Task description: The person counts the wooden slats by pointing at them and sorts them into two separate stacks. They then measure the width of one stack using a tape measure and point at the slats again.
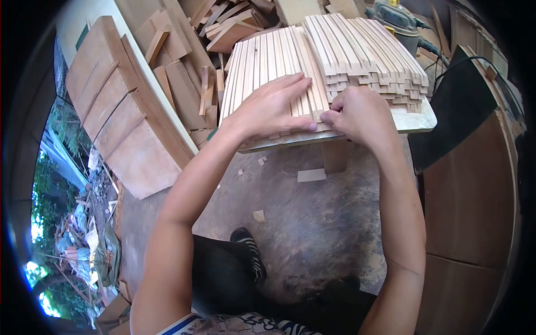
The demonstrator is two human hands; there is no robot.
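Observation:
Two groups of long, pale wooden strips lie side by side on a small white-topped table [416, 118]. My left hand [273, 106] rests with its fingers spread over the near end of the left group [273, 53]. Just right of it, my right hand [360, 111] is curled, thumb and fingers pinched at the end of a strip near the table's front edge. Behind my right hand rises the right group [363, 47], stacked several layers high with notched ends facing me.
Brown curved boards [123, 111] lean at the left. Wood scraps [234, 28] pile up behind the table. A green power tool [393, 22] sits at the back right. Large dark and brown panels [469, 218] stand at the right. Small offcuts [311, 175] lie on the floor.

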